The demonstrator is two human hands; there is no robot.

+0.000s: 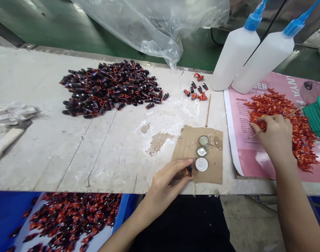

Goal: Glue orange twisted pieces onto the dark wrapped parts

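My left hand (170, 180) rests at the table's front edge, its fingertips pinching a small black-and-red rolled piece (189, 170) just above a cardboard scrap (184, 148). On that scrap lie two metal bottle caps (203, 146) and a white round lid (201, 164). My right hand (274, 136) grips a thin wooden stick (290, 114), with its fingers over a heap of red foil-like pieces (283, 120). A large pile of similar black-and-red pieces (109, 89) lies at the left, and several loose ones (195, 90) lie near the top of the cardboard.
Two white squeeze bottles with blue nozzles (251, 56) stand behind a pink printed sheet (244, 154). Nearby are a green plastic basket (317, 117), a loose wooden stick (208, 110), a clear plastic bag (149, 24), a rag (9, 113), and a blue tray of finished-looking pieces (70, 220).
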